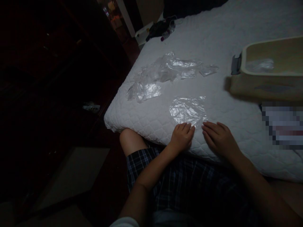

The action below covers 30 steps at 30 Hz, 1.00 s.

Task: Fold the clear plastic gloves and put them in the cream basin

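Well, the clear plastic bag [188,110] lies flat near the front edge of the bed [151,118], straight ahead of my left hand [181,136] and ahead and leftward of my right hand [219,138]; the left is nearer. Its longer side seems to run crosswise, roughly along that edge. My fingers sit close together on each hand, at its near rim, though I can't tell whether they pinch it. More crumpled plastic [172,67] lies beyond, towards the left edge.
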Available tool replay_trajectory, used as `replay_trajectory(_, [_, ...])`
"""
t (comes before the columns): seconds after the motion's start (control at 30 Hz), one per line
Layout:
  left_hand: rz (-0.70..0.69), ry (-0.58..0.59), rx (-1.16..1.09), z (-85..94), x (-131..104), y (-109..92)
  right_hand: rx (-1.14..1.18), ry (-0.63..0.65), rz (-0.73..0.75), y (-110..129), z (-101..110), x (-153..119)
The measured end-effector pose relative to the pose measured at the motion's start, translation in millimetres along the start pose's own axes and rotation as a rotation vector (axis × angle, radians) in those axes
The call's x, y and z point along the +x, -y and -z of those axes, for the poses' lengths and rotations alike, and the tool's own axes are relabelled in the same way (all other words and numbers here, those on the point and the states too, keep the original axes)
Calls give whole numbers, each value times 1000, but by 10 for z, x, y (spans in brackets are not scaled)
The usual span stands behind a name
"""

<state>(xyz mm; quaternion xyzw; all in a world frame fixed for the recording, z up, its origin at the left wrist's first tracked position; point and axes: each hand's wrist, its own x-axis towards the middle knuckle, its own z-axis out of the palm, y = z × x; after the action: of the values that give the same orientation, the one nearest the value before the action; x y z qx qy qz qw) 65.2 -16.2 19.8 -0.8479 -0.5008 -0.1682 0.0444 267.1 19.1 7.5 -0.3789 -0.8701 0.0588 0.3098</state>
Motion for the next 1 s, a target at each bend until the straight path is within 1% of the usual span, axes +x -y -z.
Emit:
replay_trajectory(0.13, [26,-51,46,-4,24,-130,16,-42,-51,-49,34,-1])
replay_trajectory(0.23, [61,-62,68,10,60,-180,19,-43,-53,-68,36,20])
replay_trajectory(0.43, [170,-62,30,28,103,-179,61,-50,-71,-67,13,43])
replay_trajectory(0.57, [182,-160,-68,41,79,-124,84,-70,-78,-67,39,34])
replay_trajectory(0.63, [201,-219,-119,76,64,-35,101,-106,-103,-65,78,42])
replay_trajectory(0.7, [265,-257,-161,131,53,113,110,-149,-160,-63,133,68])
replay_trajectory(0.77, [381,-280,-209,194,50,311,102,-184,-225,-72,193,121])
replay_trajectory(0.83, [509,-303,-268,253,63,536,84,-188,-275,-107,236,201])
replay_trajectory(0.9, [602,-263,-351,295,105,755,74,-152,-316,-175,245,304])
replay_trajectory(1.0, [734,-166,-504,327,237,1022,86,-45,-380,-317,190,493])
